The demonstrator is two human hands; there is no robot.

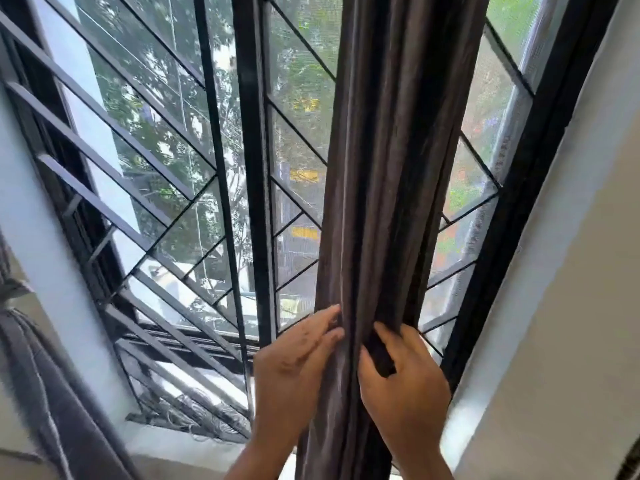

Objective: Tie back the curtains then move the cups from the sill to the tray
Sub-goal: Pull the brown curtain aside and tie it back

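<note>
A dark brown curtain hangs bunched into a narrow column in front of the right window pane. My left hand presses flat against its left side, fingers together on the folds. On the right side my right hand grips the bunch, and a dark strip of fabric shows under its fingers. A second grey curtain hangs gathered at the lower left, cinched by a band. No cups and no tray are in view.
A black window frame with a diagonal metal grille fills the view. The pale sill runs below it, with tangled threads at the grille's foot. A cream wall stands close on the right.
</note>
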